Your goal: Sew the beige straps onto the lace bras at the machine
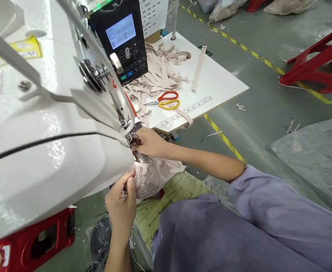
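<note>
A pale pink lace bra (150, 177) hangs at the near side of the white sewing machine (98, 162), just below its needle area. My left hand (123, 200) pinches the lace edge between thumb and fingers, close under the machine head. My right hand (151, 142) is at the presser foot (132, 136), above the bra, with its fingers curled inward. The fingertips of that hand are partly hidden by metal parts, so what they grip does not show clearly.
A control panel (123, 41) stands behind the needle area. On the white table (225, 88) lie a heap of beige fabric strips (163, 70), red-and-yellow-handled scissors (166, 101) and a printed ruler scale (185, 113). Red stools (319, 62) and plastic bags (313, 155) sit on the floor.
</note>
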`<move>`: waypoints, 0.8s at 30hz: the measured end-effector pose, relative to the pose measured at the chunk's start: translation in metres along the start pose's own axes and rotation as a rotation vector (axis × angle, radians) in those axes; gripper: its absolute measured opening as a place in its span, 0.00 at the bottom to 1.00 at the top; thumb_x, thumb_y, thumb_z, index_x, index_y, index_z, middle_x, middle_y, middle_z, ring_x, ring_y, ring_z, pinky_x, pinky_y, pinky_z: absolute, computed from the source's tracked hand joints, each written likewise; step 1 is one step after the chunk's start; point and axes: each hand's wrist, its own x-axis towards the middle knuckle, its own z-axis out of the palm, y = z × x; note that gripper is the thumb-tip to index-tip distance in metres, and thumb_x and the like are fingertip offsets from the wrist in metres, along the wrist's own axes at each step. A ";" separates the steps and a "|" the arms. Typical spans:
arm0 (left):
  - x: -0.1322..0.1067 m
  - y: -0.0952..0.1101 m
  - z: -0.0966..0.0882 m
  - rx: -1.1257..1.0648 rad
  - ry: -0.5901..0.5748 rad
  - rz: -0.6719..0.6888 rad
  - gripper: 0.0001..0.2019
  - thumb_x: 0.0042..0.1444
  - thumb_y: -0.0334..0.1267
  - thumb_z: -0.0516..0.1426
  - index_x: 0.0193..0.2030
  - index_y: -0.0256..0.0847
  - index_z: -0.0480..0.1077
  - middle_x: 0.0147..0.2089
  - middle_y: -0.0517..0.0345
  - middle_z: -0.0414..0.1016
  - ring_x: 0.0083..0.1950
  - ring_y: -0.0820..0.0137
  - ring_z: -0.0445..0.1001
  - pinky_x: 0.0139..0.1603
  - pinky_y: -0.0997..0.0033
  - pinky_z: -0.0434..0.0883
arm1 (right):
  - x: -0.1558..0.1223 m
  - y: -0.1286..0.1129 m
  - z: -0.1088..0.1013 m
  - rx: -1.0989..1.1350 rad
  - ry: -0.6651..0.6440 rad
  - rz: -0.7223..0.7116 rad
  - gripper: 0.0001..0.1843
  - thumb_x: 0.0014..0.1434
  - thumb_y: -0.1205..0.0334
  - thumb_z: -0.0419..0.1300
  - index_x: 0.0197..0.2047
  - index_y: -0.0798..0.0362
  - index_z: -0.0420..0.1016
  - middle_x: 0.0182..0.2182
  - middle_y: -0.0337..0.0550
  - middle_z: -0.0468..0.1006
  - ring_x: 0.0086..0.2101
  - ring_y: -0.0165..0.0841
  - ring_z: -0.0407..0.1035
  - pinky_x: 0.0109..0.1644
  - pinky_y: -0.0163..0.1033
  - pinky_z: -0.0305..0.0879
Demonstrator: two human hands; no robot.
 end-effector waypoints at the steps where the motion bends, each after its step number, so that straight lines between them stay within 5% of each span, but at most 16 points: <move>1: 0.000 -0.001 0.001 -0.008 0.002 0.006 0.14 0.66 0.43 0.54 0.45 0.42 0.80 0.44 0.53 0.85 0.44 0.63 0.83 0.45 0.67 0.78 | 0.000 0.000 0.000 0.000 0.002 0.004 0.02 0.58 0.67 0.61 0.36 0.54 0.72 0.42 0.44 0.72 0.38 0.32 0.67 0.41 0.35 0.62; 15: -0.003 -0.003 0.011 -0.012 0.029 0.005 0.15 0.66 0.43 0.53 0.49 0.43 0.79 0.46 0.53 0.84 0.44 0.63 0.82 0.39 0.70 0.76 | -0.003 0.002 -0.001 0.044 0.024 0.000 0.05 0.54 0.69 0.61 0.35 0.54 0.69 0.40 0.43 0.71 0.34 0.31 0.65 0.41 0.37 0.63; 21: -0.012 -0.018 0.016 0.046 0.093 -0.044 0.21 0.66 0.50 0.53 0.59 0.39 0.70 0.32 0.55 0.79 0.30 0.65 0.78 0.28 0.71 0.70 | -0.004 0.002 -0.003 0.059 0.029 0.001 0.06 0.54 0.70 0.62 0.36 0.54 0.70 0.43 0.44 0.72 0.33 0.30 0.67 0.40 0.38 0.64; 24: -0.015 -0.020 0.020 0.061 0.143 -0.033 0.21 0.67 0.48 0.53 0.60 0.39 0.67 0.43 0.48 0.79 0.40 0.62 0.79 0.36 0.67 0.74 | -0.005 0.000 -0.004 0.064 0.038 0.000 0.06 0.54 0.70 0.61 0.36 0.53 0.70 0.42 0.44 0.73 0.33 0.32 0.67 0.40 0.38 0.65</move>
